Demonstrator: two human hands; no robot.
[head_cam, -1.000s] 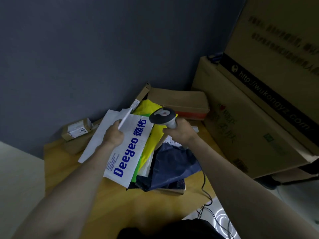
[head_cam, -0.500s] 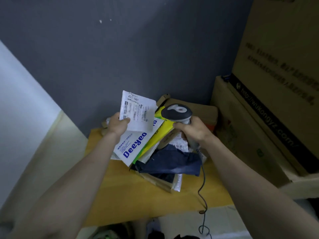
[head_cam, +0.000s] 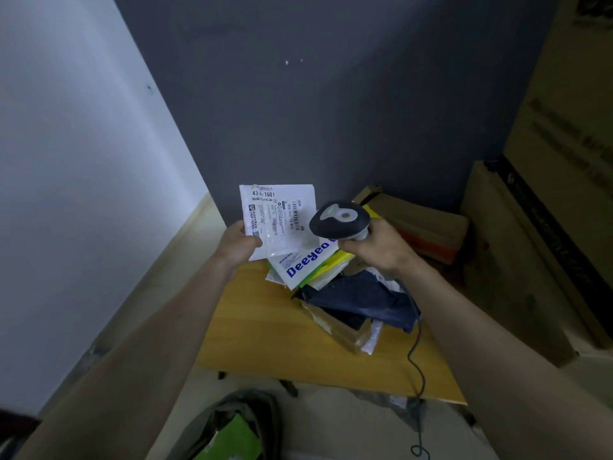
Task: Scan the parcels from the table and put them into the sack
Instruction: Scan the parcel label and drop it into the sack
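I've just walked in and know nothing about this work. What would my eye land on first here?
Probably the white flat parcel with a printed label, held up by the left hand in front of the dark grey wall. Right beside it, the right hand grips a dark handheld scanner pointed towards that label. Below them, a heap of mailers lies on the yellow wooden table, topped by a white bag with blue "Deeyeo" lettering.

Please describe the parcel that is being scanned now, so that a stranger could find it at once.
Start at the yellow wooden table in the corner. Above its far left edge, the left hand pinches a flat white parcel upright, facing the scanner. Unlike the piled parcels, it is lifted and shows its printed label.
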